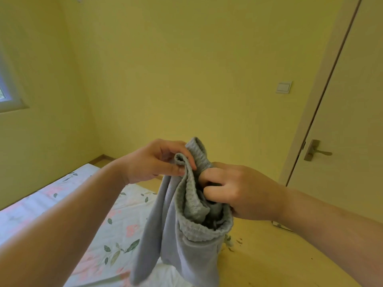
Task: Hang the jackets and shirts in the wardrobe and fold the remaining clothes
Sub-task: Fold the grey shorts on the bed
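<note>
A grey garment (182, 245) with a ribbed elastic waistband hangs in the air in front of me, above the bed. My left hand (153, 162) pinches the top edge of the waistband between thumb and fingers. My right hand (238, 191) grips the waistband from the right, its fingers curled into the opening. The lower part of the garment drops out of view at the bottom edge.
A bed with a white floral sheet (116, 224) lies below and to the left. A closed door (352, 121) with a metal handle (317, 151) stands at the right, a light switch (284, 87) beside it. A window (6, 88) is at the far left.
</note>
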The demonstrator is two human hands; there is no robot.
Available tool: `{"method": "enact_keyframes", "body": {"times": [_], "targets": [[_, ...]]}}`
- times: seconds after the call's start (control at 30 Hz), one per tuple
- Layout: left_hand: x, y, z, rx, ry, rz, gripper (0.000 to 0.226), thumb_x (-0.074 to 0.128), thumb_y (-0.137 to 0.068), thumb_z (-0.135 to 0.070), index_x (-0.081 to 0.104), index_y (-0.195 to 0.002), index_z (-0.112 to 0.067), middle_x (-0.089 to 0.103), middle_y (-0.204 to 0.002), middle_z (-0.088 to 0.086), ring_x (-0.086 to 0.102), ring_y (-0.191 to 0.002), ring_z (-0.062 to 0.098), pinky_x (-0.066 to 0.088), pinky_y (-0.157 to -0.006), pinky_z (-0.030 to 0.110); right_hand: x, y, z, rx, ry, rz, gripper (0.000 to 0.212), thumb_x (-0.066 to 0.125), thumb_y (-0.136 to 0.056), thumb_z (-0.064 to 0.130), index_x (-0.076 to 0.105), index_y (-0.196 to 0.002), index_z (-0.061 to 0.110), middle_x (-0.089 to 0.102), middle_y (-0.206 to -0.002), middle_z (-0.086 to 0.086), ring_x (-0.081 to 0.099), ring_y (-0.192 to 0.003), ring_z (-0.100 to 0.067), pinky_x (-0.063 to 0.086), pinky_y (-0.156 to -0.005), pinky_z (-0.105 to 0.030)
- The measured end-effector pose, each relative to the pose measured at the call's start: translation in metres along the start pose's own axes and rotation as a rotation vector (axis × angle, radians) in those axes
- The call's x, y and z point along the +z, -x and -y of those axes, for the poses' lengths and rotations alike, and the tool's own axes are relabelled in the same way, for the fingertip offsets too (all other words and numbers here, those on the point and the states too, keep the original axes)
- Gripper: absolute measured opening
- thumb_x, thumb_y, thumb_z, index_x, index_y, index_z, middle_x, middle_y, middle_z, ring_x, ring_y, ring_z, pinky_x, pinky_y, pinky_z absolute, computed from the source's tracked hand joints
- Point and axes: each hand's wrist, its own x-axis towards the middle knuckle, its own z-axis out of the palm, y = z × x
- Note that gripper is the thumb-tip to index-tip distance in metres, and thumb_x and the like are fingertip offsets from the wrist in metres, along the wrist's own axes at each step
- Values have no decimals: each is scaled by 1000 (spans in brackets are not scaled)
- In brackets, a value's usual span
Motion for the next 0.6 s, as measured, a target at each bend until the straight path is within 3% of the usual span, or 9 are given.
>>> {"method": "enact_keyframes", "body": {"times": [0.07,0.13,0.2,0.23,0.3,0.37,0.43,0.53,0.6], "targets": [[2,-2,2,-18,-105,-46,17,77,-85,-15,79,-100,-22,59,-108,26,56,-106,48,46,-93,65,3,0,1,91,32,187,20,62,-88,5,66,-103,19,64,-107,0,59,-87,-24,52,-71,-36],[8,-3,6,-54,-196,-86,23,78,-88,-7,80,-98,-28,63,-100,7,61,-99,35,50,-91,56,7,1,2,341,-16,465,44,64,-84,10,55,-122,31,63,-95,9,59,-73,-18,52,-58,-37],[14,-4,9,-89,-272,-101,26,76,-89,-6,79,-101,-29,64,-96,-11,64,-93,18,54,-86,35,14,7,0,625,-342,709,74,67,-83,10,34,-140,43,57,-80,15,63,-60,-14,49,-45,-31],[17,-4,9,-92,-336,-97,25,76,-90,-9,78,-103,-30,64,-95,-17,64,-90,9,51,-81,22,16,10,0,733,-586,784,85,72,-84,11,26,-143,52,56,-83,19,69,-60,-14,51,-45,-27],[22,-4,11,-100,-464,-71,22,76,-91,-16,76,-107,-32,63,-96,-23,62,-88,0,46,-76,12,16,15,-2,798,-897,822,95,81,-83,16,24,-145,59,61,-106,17,76,-71,-18,57,-54,-25],[22,-3,16,-140,-540,-67,19,74,-93,-21,74,-108,-33,63,-96,-24,61,-88,0,45,-76,14,11,17,-3,789,-946,848,96,85,-81,21,26,-149,55,61,-129,6,76,-77,-18,59,-60,-27],[20,-1,22,-207,-539,-93,15,73,-94,-24,71,-106,-34,65,-95,-20,63,-88,3,50,-80,26,5,17,-1,751,-948,890,96,87,-79,26,27,-148,55,57,-139,5,75,-77,-13,61,-64,-29],[16,4,25,-259,-453,-60,14,72,-94,-24,71,-104,-34,71,-97,-15,69,-94,11,57,-89,41,-4,16,-4,698,-1082,892,71,88,-78,24,49,-130,52,61,-128,17,72,-94,-10,64,-74,-42],[17,5,23,-241,-405,-5,15,72,-95,-22,72,-105,-33,73,-99,-12,70,-95,14,57,-89,45,-9,14,-9,697,-1188,893,60,86,-80,19,57,-127,41,67,-125,7,72,-104,-21,63,-78,-48]]}}
